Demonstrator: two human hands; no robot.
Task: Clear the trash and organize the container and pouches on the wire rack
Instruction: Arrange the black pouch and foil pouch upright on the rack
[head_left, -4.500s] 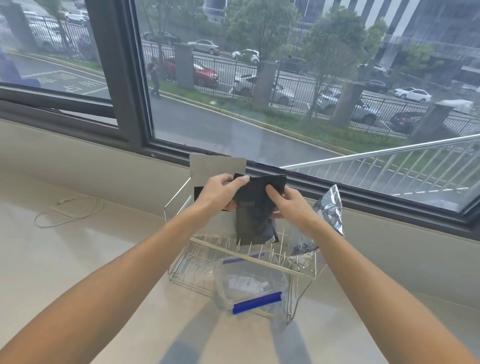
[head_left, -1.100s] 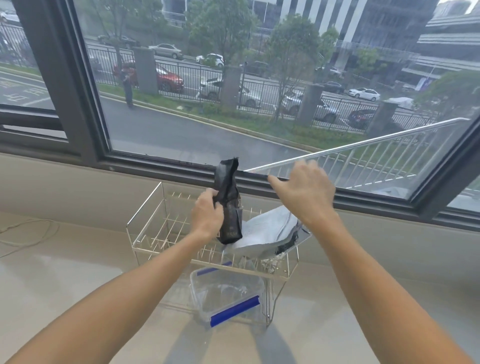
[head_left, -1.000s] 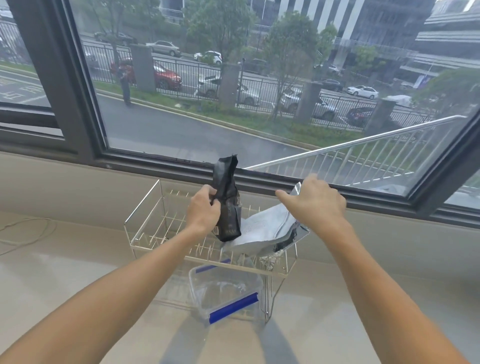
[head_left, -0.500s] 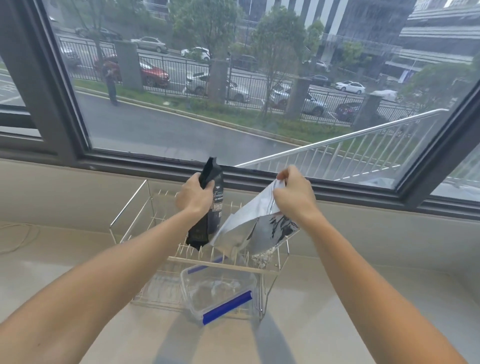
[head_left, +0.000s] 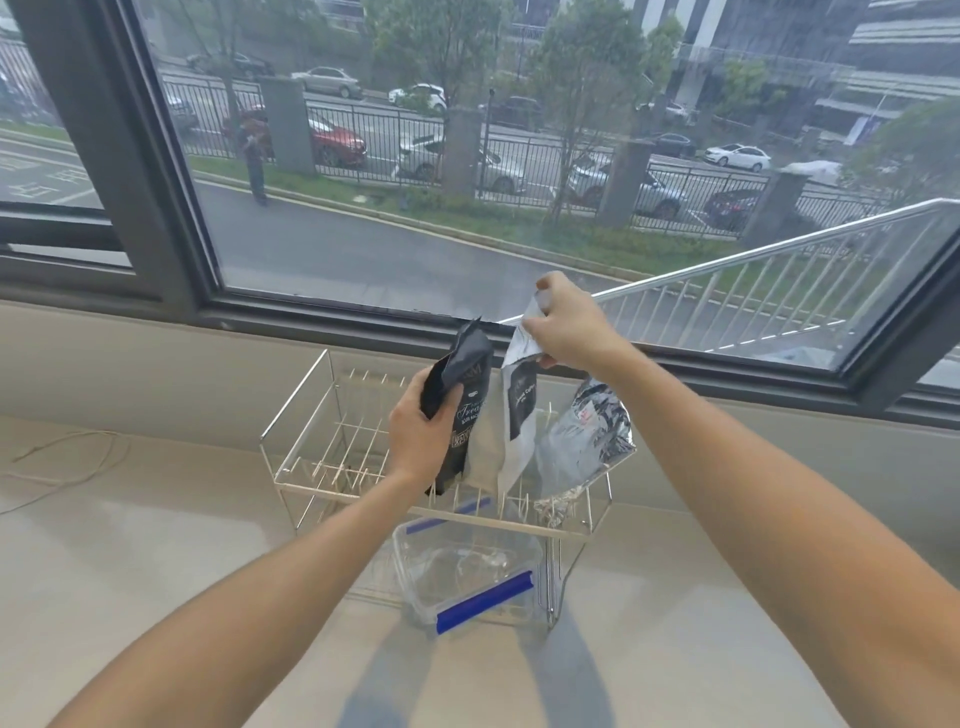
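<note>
1. Holding both upright over the wire rack (head_left: 291, 415): left hand (head_left: 421, 436) wrapped round the black pouch (head_left: 462, 410), right hand (head_left: 566, 332) pinching the silver pouch (head_left: 514, 415) top.
2. Floppy pouches could easily tip between the tines onto the container (head_left: 467, 566) below.

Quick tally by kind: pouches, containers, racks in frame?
Pouches: 3 (black pouch, silver pouch, crinkled foil pouch)
Containers: 1 (clear container)
Racks: 1 (wire rack)
Total: 5
</note>
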